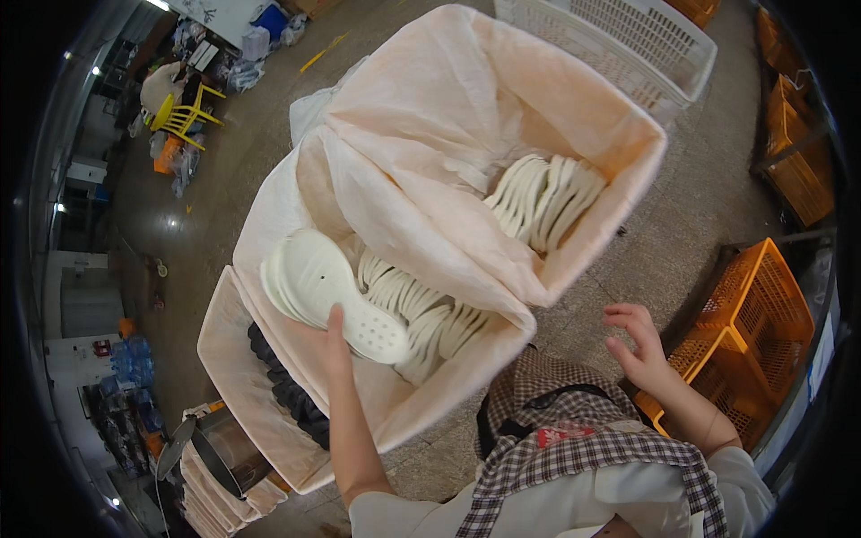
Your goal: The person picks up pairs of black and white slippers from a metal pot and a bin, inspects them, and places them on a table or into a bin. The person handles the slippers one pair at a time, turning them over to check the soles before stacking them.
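Observation:
My left hand (332, 342) grips a small stack of white shoe soles (316, 280), thumb on top. The top sole has a row of small holes at one end and a single hole near its middle. The stack is at the left side of a cloth-lined bin (466, 377), over more white soles (408, 291) packed in rows inside it. To the right, clear of the bins, my right hand (641, 348) is raised with its fingers apart and nothing in it. My left fingers are hidden beneath the stack.
Beyond stands another cloth-lined bin (619, 206) holding white soles (543, 202). A third bin (224, 359) at left has dark pieces (285, 390). White plastic crates (659, 54) stand at the back, orange crates (762, 305) at right, a yellow chair (186, 117) far left.

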`<state>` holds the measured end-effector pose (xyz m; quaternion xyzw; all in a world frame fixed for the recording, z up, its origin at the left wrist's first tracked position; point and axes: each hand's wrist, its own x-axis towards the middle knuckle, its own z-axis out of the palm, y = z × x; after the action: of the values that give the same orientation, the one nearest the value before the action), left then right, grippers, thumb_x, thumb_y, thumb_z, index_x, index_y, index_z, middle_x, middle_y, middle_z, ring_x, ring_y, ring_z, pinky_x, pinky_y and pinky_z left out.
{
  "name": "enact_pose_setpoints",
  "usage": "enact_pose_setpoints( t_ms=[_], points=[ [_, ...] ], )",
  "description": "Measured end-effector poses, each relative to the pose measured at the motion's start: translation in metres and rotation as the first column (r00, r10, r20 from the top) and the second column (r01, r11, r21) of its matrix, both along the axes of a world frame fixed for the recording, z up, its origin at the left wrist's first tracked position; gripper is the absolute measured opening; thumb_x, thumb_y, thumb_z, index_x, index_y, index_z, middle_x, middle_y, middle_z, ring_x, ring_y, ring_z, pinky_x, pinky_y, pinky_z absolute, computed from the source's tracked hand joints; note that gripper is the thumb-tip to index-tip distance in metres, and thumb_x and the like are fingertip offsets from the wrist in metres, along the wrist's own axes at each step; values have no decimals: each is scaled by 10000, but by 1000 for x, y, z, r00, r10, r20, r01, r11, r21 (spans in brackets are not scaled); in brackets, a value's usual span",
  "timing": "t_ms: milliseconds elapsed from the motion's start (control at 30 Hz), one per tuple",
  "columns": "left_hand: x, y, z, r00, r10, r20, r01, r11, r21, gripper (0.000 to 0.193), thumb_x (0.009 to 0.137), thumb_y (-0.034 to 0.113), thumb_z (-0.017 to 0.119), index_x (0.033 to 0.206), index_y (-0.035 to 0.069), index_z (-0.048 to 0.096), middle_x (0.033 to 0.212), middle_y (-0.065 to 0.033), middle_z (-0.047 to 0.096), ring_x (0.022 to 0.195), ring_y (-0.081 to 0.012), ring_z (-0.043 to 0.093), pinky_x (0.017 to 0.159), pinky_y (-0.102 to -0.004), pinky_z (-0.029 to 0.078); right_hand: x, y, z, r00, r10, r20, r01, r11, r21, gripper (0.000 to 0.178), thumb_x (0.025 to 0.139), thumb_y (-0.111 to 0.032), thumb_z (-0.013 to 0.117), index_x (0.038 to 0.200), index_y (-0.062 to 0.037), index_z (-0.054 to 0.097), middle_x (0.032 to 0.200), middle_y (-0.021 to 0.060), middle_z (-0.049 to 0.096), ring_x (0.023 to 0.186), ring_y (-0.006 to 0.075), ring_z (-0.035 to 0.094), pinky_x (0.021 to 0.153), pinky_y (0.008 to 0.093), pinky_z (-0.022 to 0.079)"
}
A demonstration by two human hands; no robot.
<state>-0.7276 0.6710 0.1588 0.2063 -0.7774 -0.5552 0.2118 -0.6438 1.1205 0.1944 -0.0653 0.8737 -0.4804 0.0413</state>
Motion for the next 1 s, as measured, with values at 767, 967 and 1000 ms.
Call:
enact_pose_setpoints(
  t_ms=[767, 967, 1000],
  points=[
    [-157, -231, -387, 731, 63, 680, 630, 321, -707, 896, 706, 397, 736, 1420, 101, 282, 1248, -212, 462, 1229, -370, 389, 1076, -569, 221, -124, -105, -124, 961, 253, -111, -170, 857, 486, 178, 665, -130, 557, 823, -66, 507, 869, 103, 615, 750, 300, 551, 697, 413, 384],
    [-152, -214, -380, 645, -111, 756, 585, 708, -395, 628, 865, 420, 534, 1366, 71, 386, 1388, -157, 397, 1302, -327, 334, 1080, -491, 183, -120, -98, -128, 957, 226, -182, -109, 861, 496, 191, 599, -135, 626, 780, -102, 578, 855, 49, 648, 707, 250, 588, 666, 358, 418],
    [-161, -216, -371, 506, -23, 862, 714, 572, -403, 692, 874, 429, 521, 1432, 94, 289, 1456, -145, 323, 1370, -302, 246, 1130, -456, 95, -120, -96, -128, 954, 228, -195, -103, 859, 502, 220, 596, -154, 641, 805, -107, 593, 869, 46, 648, 730, 243, 595, 684, 350, 430]
  ],
)
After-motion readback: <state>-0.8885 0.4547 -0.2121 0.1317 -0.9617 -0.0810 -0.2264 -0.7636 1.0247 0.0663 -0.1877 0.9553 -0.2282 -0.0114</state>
